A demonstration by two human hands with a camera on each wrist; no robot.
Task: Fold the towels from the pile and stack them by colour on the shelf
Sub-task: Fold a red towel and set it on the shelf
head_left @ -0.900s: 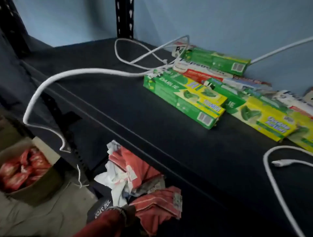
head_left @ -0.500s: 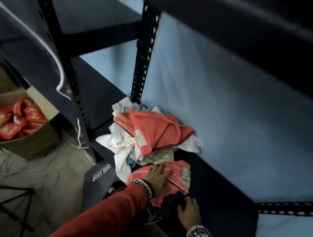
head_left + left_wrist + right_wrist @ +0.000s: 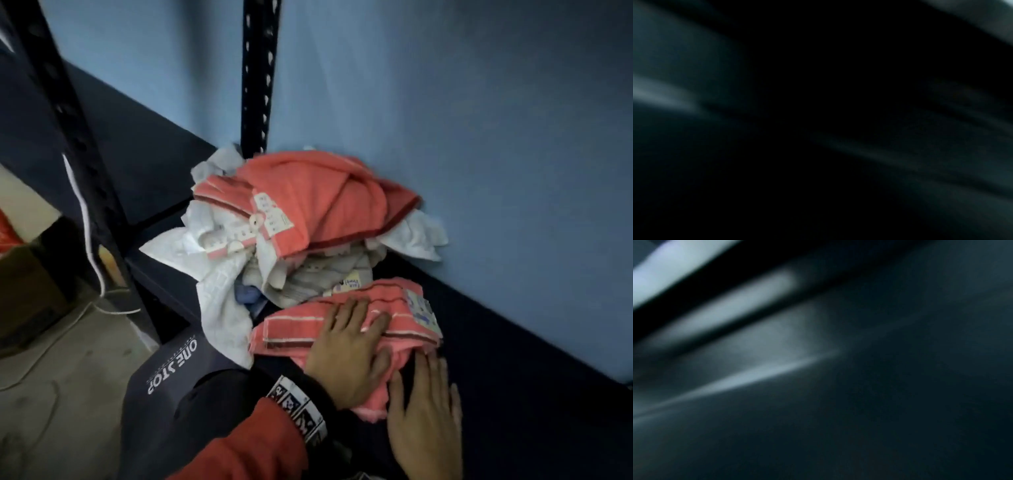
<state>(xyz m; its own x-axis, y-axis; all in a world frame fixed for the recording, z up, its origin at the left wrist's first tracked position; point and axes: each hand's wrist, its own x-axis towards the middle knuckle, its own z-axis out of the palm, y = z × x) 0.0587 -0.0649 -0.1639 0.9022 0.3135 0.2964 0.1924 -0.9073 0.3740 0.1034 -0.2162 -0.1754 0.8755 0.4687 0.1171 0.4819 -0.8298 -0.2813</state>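
Observation:
A folded pink towel [image 3: 404, 325] with pale and dark stripes and a paper tag lies on the dark lower shelf [image 3: 513, 359]. My left hand [image 3: 349, 346] rests flat on top of it with straight fingers. My right hand [image 3: 424, 414] lies flat beside it, fingers straight, touching the towel's near edge. Behind them a loose pile of towels [image 3: 291, 233] sits in the shelf's back corner, a crumpled pink one [image 3: 325, 198] on top of white ones [image 3: 219, 274]. Both wrist views are dark and blurred and show nothing clear.
A black perforated upright [image 3: 255, 75] stands behind the pile against the blue wall [image 3: 445, 120]. Another upright [image 3: 78, 144] with a white cable [image 3: 85, 219] stands at the left. A dark bag printed ONE STOP [image 3: 171, 370] and a cardboard box [image 3: 24, 274] sit on the floor.
The head view dropped from the upper shelf with toothpaste boxes to the lower shelf. My right hand moved up against the folded pink towel; my left hand stays on it.

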